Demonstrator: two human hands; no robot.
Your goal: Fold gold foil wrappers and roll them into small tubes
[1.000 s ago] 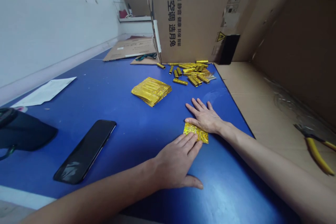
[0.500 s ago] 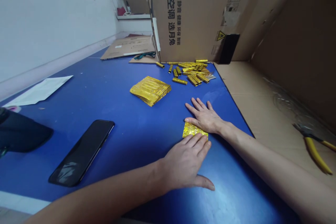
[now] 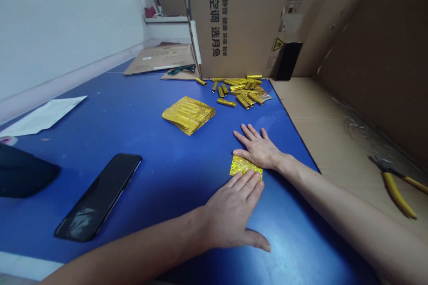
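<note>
A small sheet of shiny gold foil paper [image 3: 245, 166] lies flat on the blue table, partly covered by both hands. My left hand [image 3: 234, 213] is open and palm down, its fingertips on the near edge of the sheet and its thumb pointing away to the right. Just beyond, my right hand [image 3: 259, 148] rests flat with fingers spread, its thumb side along the sheet's far edge. A thick stack of gold foil sheets [image 3: 189, 114] sits farther back to the left. Behind my right hand are several rolled gold tubes [image 3: 245, 93] in a loose pile.
A black phone [image 3: 98, 196] lies on the left, near a dark object [image 3: 26, 171] and a white paper [image 3: 43, 116]. A large cardboard box [image 3: 247, 18] stands at the back. Yellow-handled pliers [image 3: 396, 187] rest on cardboard at the right.
My left hand has shifted slightly toward me, its thumb lower, fingertips still on the foil sheet. My right hand stays flat in place. The whole view has moved a little.
</note>
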